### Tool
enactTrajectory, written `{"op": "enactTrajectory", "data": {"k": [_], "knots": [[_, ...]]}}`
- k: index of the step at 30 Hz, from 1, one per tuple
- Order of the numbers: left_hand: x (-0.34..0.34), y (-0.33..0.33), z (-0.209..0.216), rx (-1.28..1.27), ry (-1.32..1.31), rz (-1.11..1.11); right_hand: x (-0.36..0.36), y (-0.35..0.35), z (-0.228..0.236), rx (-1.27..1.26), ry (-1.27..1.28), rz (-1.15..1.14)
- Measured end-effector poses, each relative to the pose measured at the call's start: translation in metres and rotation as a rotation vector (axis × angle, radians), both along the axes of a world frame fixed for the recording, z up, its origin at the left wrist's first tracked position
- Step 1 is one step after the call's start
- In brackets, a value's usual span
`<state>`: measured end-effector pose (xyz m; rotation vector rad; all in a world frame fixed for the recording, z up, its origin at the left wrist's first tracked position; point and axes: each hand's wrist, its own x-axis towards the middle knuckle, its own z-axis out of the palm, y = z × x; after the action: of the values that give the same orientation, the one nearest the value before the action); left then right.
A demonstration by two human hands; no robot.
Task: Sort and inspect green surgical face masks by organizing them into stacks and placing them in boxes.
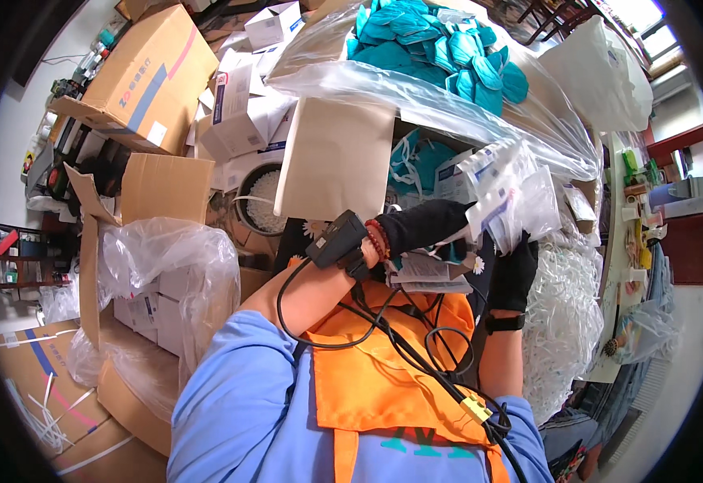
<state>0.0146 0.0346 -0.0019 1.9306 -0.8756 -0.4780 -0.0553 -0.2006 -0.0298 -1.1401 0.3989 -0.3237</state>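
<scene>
Both my hands wear black gloves. My left hand reaches across to the right, its fingers closed at the lower left edge of some white and clear plastic packets, slightly blurred. My right hand is just below them; its fingertips meet the bottom edge of the packets, and its fingers are closed there. Behind my left hand, an open carton holds teal face masks with white straps. Folded printed papers lie under my left wrist, over my lap.
A large heap of teal masks rests on clear plastic sheeting at the far side. White boxes pile up left of the carton flap. A plastic-lined cardboard box stands left. Shredded white strips lie right. Black cables cross my orange apron.
</scene>
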Motion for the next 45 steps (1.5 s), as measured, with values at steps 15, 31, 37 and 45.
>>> {"op": "enactTrajectory", "data": {"k": [15,31,37,45], "knots": [[0.024,0.028,-0.013,0.090,-0.198,0.683,-0.029,-0.045,0.013,-1.401,0.381,0.018],[0.017,0.037,0.047,0.472,-0.435,0.628,-0.032,-0.035,-0.029,-0.082,-0.063,0.183],[0.014,0.045,0.060,0.243,-0.576,0.617,-0.033,-0.002,0.011,-1.276,-0.073,0.182],[0.008,0.007,0.087,-0.431,-0.785,0.184,-0.033,-0.004,-0.002,-0.848,0.102,0.326]]}}
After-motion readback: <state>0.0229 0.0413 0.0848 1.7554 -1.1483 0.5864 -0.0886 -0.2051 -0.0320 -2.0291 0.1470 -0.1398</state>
